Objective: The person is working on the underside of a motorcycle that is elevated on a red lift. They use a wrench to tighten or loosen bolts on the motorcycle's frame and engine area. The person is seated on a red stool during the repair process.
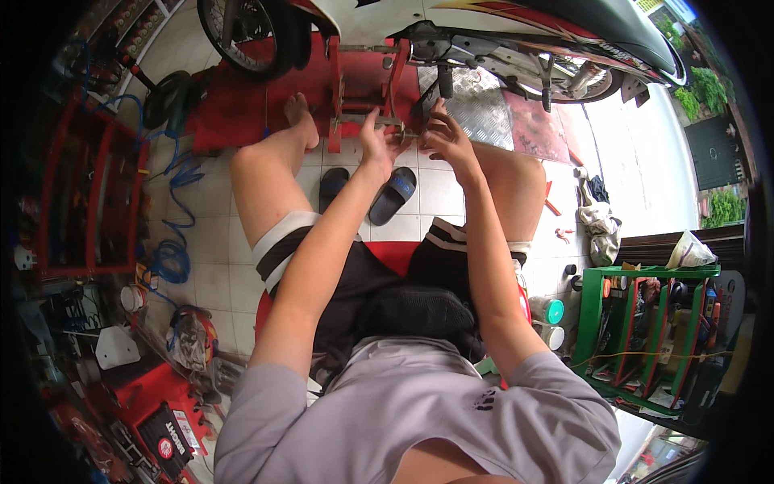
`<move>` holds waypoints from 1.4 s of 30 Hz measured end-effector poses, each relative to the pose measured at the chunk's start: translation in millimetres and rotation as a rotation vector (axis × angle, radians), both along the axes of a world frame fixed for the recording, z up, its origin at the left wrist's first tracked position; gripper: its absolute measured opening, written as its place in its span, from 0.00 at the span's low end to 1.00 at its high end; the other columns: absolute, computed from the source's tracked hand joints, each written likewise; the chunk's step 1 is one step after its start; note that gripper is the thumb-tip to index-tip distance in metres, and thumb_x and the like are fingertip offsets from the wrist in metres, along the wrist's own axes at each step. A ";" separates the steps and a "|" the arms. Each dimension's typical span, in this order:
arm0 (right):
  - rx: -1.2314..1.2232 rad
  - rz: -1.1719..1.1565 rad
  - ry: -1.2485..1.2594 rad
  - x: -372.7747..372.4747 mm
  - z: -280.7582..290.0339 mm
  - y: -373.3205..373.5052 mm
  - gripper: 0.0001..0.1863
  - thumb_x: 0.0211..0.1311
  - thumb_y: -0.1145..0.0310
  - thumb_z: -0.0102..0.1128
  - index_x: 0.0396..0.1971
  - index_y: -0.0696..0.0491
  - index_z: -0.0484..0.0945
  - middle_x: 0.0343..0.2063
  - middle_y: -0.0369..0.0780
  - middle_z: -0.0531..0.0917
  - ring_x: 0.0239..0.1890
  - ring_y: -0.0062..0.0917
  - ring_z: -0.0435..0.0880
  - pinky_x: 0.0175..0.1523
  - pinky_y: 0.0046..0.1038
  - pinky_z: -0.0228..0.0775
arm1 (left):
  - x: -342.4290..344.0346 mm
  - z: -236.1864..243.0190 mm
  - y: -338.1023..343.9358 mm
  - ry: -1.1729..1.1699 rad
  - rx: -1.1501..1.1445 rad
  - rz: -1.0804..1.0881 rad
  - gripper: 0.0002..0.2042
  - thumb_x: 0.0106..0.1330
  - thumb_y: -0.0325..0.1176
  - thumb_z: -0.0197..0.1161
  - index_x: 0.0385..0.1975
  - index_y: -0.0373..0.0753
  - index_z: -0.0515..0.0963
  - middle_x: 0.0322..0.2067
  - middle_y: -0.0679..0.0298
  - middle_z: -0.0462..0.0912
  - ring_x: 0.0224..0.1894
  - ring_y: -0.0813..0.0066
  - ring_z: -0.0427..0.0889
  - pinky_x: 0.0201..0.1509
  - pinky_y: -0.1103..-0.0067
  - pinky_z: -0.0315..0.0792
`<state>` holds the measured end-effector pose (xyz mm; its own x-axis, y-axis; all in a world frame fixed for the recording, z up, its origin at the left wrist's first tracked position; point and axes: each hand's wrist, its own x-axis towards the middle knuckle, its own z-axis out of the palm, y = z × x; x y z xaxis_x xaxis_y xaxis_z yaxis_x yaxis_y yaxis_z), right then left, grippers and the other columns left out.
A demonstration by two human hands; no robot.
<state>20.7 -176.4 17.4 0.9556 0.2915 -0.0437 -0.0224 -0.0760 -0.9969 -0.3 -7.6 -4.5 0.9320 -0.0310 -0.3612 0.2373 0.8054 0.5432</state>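
Note:
In front of the red lift stand (334, 97) under the motorcycle (548, 32), my two hands are close together between my knees. My left hand (380, 147) has its thumb up and its fingers curled near a small metal part (409, 136), which looks like a short rod or bolt. From the other side my right hand (450, 143) closes its thumb and fingers on the right end of this part. Exactly what my left fingers grip is hidden. Just beyond my right hand, a dark flat panel (425, 103) leans at a slant.
Black slippers (393, 196) lie on the white tile floor between my feet. A red mat (242, 105) and a metal checkered plate (480, 101) stretch under the motorcycle. At left is a coiled blue hose (171, 262) beside a red rack (101, 194); at right, a green shelf (587, 319).

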 end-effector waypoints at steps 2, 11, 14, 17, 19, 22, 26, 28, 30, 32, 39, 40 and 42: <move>-0.047 0.062 -0.031 6.0 -0.8 -3.7 0.37 0.54 0.74 0.63 0.64 0.53 0.58 0.42 0.41 0.80 0.33 0.22 0.82 0.29 0.22 0.72 | 4.3 -6.1 4.0 -0.035 -0.022 -0.007 0.35 0.59 0.63 0.48 0.51 0.33 0.67 0.41 0.50 0.76 0.42 0.59 0.77 0.46 0.69 0.70; -0.003 0.026 -0.140 4.5 -0.4 -0.4 0.31 0.50 0.72 0.68 0.56 0.51 0.68 0.40 0.40 0.80 0.40 0.26 0.82 0.35 0.27 0.75 | 7.3 -14.9 4.0 -0.041 -0.047 0.004 0.36 0.58 0.63 0.50 0.52 0.32 0.67 0.43 0.50 0.74 0.46 0.56 0.75 0.53 0.66 0.69; -0.453 -0.144 -0.399 13.2 -13.2 -14.6 0.32 0.52 0.70 0.65 0.58 0.53 0.63 0.39 0.43 0.83 0.28 0.22 0.83 0.29 0.23 0.75 | 6.3 -10.4 -4.2 -0.030 -0.060 -0.019 0.36 0.58 0.62 0.50 0.52 0.32 0.66 0.44 0.49 0.73 0.49 0.56 0.73 0.55 0.66 0.68; -0.309 -0.102 -0.048 7.8 4.3 -1.4 0.28 0.53 0.68 0.64 0.56 0.53 0.67 0.37 0.43 0.83 0.29 0.22 0.83 0.32 0.23 0.75 | 8.9 -8.9 5.5 -0.034 -0.062 -0.011 0.36 0.58 0.62 0.50 0.52 0.32 0.66 0.46 0.48 0.72 0.50 0.55 0.72 0.56 0.66 0.68; -0.042 -0.066 -0.017 0.8 6.1 -2.5 0.25 0.53 0.68 0.64 0.53 0.52 0.71 0.34 0.43 0.82 0.32 0.24 0.83 0.37 0.25 0.75 | 4.2 -9.9 4.7 -0.040 -0.076 -0.013 0.36 0.58 0.62 0.50 0.52 0.32 0.66 0.47 0.48 0.71 0.50 0.55 0.72 0.56 0.66 0.68; -0.234 -0.144 -0.124 6.9 -5.5 -1.1 0.21 0.52 0.68 0.65 0.48 0.54 0.74 0.35 0.43 0.83 0.28 0.25 0.83 0.31 0.23 0.75 | 3.0 -5.4 5.0 0.008 -0.078 -0.008 0.34 0.60 0.62 0.49 0.52 0.35 0.66 0.41 0.54 0.74 0.45 0.59 0.74 0.55 0.65 0.67; -0.302 -0.168 -0.341 42.6 -56.7 -32.7 0.22 0.50 0.70 0.66 0.47 0.54 0.75 0.56 0.50 0.69 0.32 0.30 0.84 0.31 0.25 0.77 | 17.4 -10.3 -11.6 -0.034 -0.094 -0.022 0.36 0.58 0.64 0.47 0.48 0.32 0.69 0.41 0.50 0.77 0.44 0.53 0.77 0.47 0.62 0.71; -0.059 0.008 -0.129 27.7 -33.1 -9.4 0.21 0.51 0.72 0.65 0.48 0.54 0.74 0.63 0.50 0.61 0.34 0.31 0.85 0.30 0.25 0.77 | 10.6 -14.5 6.5 -0.025 -0.018 0.000 0.37 0.59 0.65 0.45 0.48 0.32 0.69 0.41 0.49 0.78 0.42 0.53 0.79 0.46 0.64 0.70; -0.104 0.028 -0.035 16.5 -15.2 -3.3 0.25 0.54 0.74 0.63 0.53 0.55 0.69 0.55 0.46 0.70 0.32 0.28 0.84 0.27 0.23 0.75 | 6.1 -10.3 7.9 -0.023 -0.029 -0.011 0.37 0.59 0.65 0.45 0.49 0.32 0.69 0.41 0.50 0.77 0.45 0.54 0.78 0.47 0.67 0.68; -0.200 -0.066 -0.050 16.7 -16.3 -8.1 0.29 0.56 0.73 0.62 0.58 0.54 0.63 0.42 0.42 0.80 0.28 0.24 0.83 0.24 0.20 0.73 | 6.2 -6.1 1.6 -0.028 -0.017 -0.033 0.37 0.59 0.64 0.45 0.51 0.32 0.67 0.42 0.50 0.77 0.46 0.55 0.77 0.48 0.68 0.67; -0.167 -0.028 -0.005 14.1 -2.6 -4.5 0.31 0.56 0.71 0.63 0.60 0.56 0.62 0.36 0.40 0.82 0.26 0.20 0.81 0.28 0.21 0.72 | 3.8 3.5 -1.3 -0.013 -0.017 -0.001 0.37 0.60 0.63 0.45 0.53 0.31 0.65 0.44 0.46 0.75 0.48 0.53 0.75 0.55 0.65 0.66; -0.195 -0.078 0.014 14.9 -4.1 -4.6 0.30 0.55 0.71 0.64 0.58 0.56 0.64 0.36 0.41 0.82 0.27 0.20 0.81 0.29 0.21 0.72 | 4.0 3.7 -1.3 -0.015 -0.017 -0.005 0.37 0.61 0.63 0.45 0.53 0.31 0.65 0.44 0.45 0.74 0.49 0.53 0.74 0.56 0.65 0.66; -0.180 -0.067 0.019 13.5 -4.2 -4.8 0.29 0.55 0.72 0.63 0.57 0.56 0.65 0.35 0.41 0.82 0.27 0.20 0.81 0.28 0.21 0.72 | 4.0 3.4 -0.5 -0.007 -0.022 -0.003 0.37 0.61 0.63 0.45 0.53 0.31 0.64 0.44 0.45 0.74 0.49 0.53 0.74 0.57 0.64 0.65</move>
<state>34.2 -181.3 13.1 0.9710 0.2133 -0.1076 -0.0521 -0.2506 -0.9667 3.7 -8.1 -1.2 0.9344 -0.0416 -0.3538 0.2357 0.8168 0.5266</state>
